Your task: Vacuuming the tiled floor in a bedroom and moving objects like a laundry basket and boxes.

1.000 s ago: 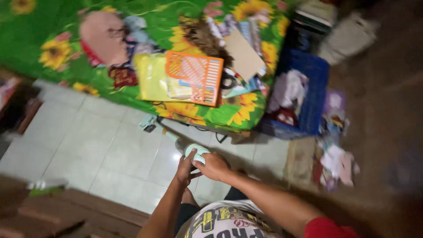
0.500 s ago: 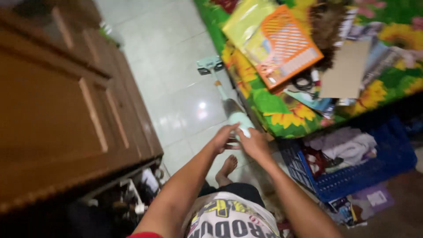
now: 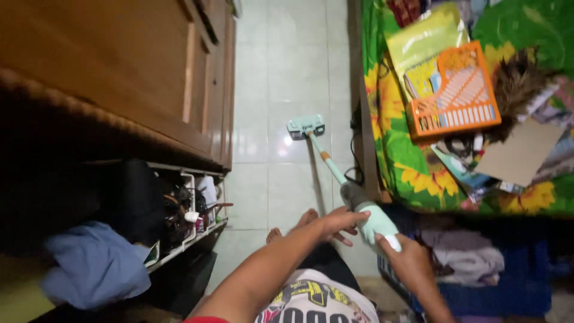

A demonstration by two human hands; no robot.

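Head view, one mint mop (image 3: pixel 335 167) — left hand (image 3: pixel 338 222), right hand (image 3: pixel 406 258) both gripping it.

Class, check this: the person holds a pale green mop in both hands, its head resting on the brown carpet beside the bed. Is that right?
Not quite. The head view shows the mop head on pale floor tiles, not brown carpet. Both the left hand and right hand do hold it, beside the bed.

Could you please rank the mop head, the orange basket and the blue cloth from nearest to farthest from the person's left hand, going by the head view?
From the left hand:
1. Mop head, straight ahead on the tiled floor.
2. Orange basket, on the flowered bedspread to the right.
3. Blue cloth, far left by the shelf.
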